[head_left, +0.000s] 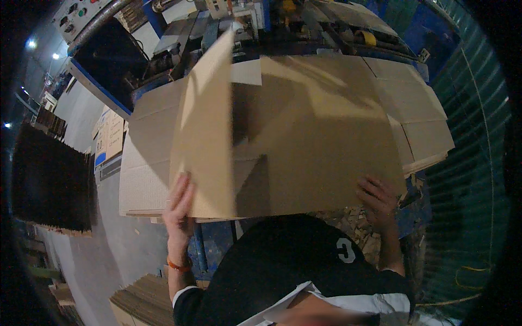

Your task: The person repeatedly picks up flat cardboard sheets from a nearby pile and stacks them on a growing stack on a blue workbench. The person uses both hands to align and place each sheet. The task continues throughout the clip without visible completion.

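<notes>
A brown cardboard panel (209, 130) stands tilted up, its top smeared by motion. My left hand (180, 202) is closed on its lower left edge, fingers on the near face. To the right, a wide cardboard sheet (326, 141) lies slanted over other cardboard. My right hand (378, 200) holds the lower right edge of this sheet, its fingers slightly blurred and bent over the face. A gap shows between panel and sheet; I cannot tell whether they are joined. Beneath them is a stack of flat cardboard blanks (144, 182), showing at both sides.
Beyond the stack stands a blue machine (375, 41) with rollers and bars; its control panel (76, 19) is at far left. A dark cardboard pile (51, 179) stands left on the grey floor, another pile (144, 301) nearer. Green corrugated sheeting (467, 179) runs along the right.
</notes>
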`<state>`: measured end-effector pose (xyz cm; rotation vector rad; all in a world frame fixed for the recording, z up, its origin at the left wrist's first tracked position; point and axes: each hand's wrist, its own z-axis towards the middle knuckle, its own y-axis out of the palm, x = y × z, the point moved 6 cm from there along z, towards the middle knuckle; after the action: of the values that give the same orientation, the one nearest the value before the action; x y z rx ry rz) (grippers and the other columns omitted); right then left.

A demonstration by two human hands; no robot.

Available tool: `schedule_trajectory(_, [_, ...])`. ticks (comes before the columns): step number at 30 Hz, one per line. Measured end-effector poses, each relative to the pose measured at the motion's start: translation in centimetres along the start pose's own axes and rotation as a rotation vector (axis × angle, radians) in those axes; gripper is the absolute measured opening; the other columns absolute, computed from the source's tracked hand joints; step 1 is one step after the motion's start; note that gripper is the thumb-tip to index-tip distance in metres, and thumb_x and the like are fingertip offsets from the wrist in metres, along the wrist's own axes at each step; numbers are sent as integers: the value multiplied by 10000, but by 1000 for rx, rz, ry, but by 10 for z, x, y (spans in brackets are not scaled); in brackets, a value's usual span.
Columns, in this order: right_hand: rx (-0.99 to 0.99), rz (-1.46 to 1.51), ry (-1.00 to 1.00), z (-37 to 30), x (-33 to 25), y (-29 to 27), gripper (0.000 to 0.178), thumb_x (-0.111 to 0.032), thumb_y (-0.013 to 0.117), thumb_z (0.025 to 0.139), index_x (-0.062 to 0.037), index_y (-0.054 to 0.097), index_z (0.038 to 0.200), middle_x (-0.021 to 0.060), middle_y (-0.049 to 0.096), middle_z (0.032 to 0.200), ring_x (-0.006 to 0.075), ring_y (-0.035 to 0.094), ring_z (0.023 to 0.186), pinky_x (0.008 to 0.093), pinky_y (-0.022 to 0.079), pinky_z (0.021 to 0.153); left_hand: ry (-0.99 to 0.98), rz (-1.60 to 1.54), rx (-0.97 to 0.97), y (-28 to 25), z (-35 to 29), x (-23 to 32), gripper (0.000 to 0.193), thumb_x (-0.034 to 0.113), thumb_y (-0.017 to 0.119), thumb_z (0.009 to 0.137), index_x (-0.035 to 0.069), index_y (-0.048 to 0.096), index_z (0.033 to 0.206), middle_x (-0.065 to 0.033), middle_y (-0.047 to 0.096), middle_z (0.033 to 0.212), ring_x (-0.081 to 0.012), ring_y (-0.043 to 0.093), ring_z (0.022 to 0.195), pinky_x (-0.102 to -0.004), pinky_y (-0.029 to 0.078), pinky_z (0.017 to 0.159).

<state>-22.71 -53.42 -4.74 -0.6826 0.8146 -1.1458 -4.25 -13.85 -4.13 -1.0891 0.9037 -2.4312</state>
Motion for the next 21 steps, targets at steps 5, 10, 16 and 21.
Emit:
schedule_trajectory(5, [-145,47,-26,21,1,2,303,-4,604,700,-108,643,982,52,601,1127,293,522,1097,433,407,894,147,337,-392,35,18,24,485,-8,538,733,155,562,1189,-91,456,1323,-290,419,1228,-454,286,1040])
schedule_trajectory(10, [-280,34,-94,27,17,14,364,-37,631,696,-96,618,1055,76,550,1204,311,468,1154,432,378,934,171,349,-417,35,23,14,532,-16,538,705,158,540,1207,-89,437,1337,-285,402,1240,-478,275,1040])
schedule_trajectory(16, [-447,-56,-51,74,76,46,541,-373,647,726,-114,553,1192,116,462,1291,337,384,1220,450,321,996,154,328,-293,34,60,-13,630,4,609,660,154,497,1262,-110,427,1334,-302,389,1242,-453,280,1049])
schedule_trajectory(21, [-471,-166,-26,141,124,78,711,-569,608,689,-134,511,1243,118,437,1322,335,362,1234,453,295,1013,173,221,-172,49,126,-41,678,-17,656,651,141,468,1283,-128,435,1312,-310,408,1214,-387,340,1016])
